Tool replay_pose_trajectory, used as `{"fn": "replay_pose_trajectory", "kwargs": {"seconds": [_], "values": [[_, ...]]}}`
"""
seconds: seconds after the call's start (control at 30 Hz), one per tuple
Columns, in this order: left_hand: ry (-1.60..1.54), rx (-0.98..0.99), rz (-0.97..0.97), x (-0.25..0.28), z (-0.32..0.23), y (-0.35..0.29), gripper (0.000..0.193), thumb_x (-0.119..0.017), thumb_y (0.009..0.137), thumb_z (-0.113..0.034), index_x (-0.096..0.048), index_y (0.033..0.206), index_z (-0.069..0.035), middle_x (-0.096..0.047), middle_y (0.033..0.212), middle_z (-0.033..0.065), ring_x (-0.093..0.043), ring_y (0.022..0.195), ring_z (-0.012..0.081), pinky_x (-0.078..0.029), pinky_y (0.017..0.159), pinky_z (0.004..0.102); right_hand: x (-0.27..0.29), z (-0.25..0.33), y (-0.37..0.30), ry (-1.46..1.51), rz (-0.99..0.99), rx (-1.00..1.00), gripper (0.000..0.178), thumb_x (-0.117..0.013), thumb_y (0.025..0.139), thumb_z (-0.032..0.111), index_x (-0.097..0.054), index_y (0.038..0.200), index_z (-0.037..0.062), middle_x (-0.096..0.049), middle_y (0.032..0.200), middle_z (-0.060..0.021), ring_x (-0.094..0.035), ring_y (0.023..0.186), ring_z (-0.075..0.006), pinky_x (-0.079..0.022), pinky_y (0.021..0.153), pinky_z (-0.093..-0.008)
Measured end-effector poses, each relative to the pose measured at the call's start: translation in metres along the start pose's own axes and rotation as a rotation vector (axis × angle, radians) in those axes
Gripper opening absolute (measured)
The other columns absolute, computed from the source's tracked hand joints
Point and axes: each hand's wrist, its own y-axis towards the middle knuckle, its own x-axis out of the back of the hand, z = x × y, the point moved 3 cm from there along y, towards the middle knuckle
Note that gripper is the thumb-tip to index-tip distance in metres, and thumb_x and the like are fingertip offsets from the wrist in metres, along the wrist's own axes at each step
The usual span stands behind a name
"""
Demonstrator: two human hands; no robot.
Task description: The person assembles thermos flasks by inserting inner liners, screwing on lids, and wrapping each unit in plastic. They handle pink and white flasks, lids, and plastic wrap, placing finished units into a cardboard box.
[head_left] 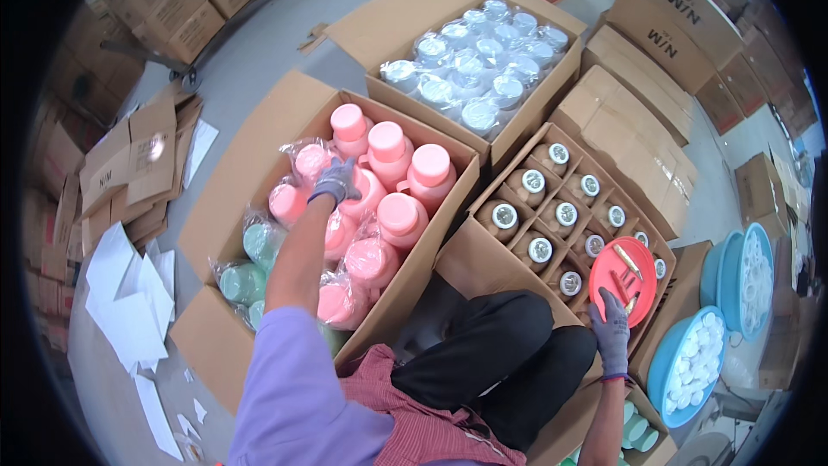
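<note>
My left hand [336, 181], in a grey glove, reaches into a carton [464, 174] of pink flasks. Its fingers are spread over the shoulder of a pink flask [369, 193], touching it. Around it stand capped pink flasks [402, 213], some wrapped in clear plastic bags. Green flasks [243, 281] fill the carton's near left corner. My right hand [611, 321], also gloved, grips the rim of a round red plate [611, 276]. Several small items, among them a pale stick-like piece [629, 264] and dark red pieces, lie on the plate, too small to name.
Beneath the plate, a divided carton [552, 131] holds bottles with silvery tops. Behind, another carton [565, 78] holds bagged whitish containers. Blue tubs [662, 362] of white parts stand right. Flattened cardboard [129, 155] and white sheets [125, 311] lie left. A loaded trolley [185, 78] stands far left.
</note>
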Motion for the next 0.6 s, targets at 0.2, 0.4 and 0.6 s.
{"fn": "replay_pose_trajectory", "kwargs": {"seconds": [0.2,0.4,0.6], "values": [[0.005,-0.172,-0.359,0.079,-0.046,-0.095,0.094,-0.085,0.062,-0.034,-0.041,0.141,-0.008,-0.048,0.134,0.0244,-0.056,0.117,0.0429,-0.047,0.096,0.0546,0.05,0.107,0.023,0.262,-0.095,0.114,0.04,-0.067,0.087,0.014,-0.061,0.124,0.0,-0.063,0.121,-0.0205,-0.06,0.113,-0.0371,-0.047,0.097,-0.0426],[-1.308,-0.622,-0.363,0.223,-0.105,-0.259,0.079,-0.079,0.075,-0.014,-0.035,0.139,-0.001,-0.053,0.13,0.014,-0.057,0.118,0.024,-0.048,0.099,0.04,0.034,0.229,0.043,0.878,0.151,0.202,0.068,-0.072,0.084,0.019,-0.043,0.144,0.0035,-0.041,0.15,-0.0179,-0.039,0.14,-0.0304,-0.035,0.113,-0.0407],[-1.19,-0.965,0.19,0.131,-0.153,-0.2,0.063,-0.064,0.093,-0.032,-0.045,0.144,-0.001,-0.054,0.139,0.0146,-0.05,0.13,0.025,-0.037,0.111,0.0348,0.06,0.265,0.023,1.032,0.018,0.312,0.042,-0.072,0.084,0.018,-0.065,0.122,0.0017,-0.044,0.148,-0.017,-0.043,0.138,-0.029,-0.037,0.109,-0.0378]]}}
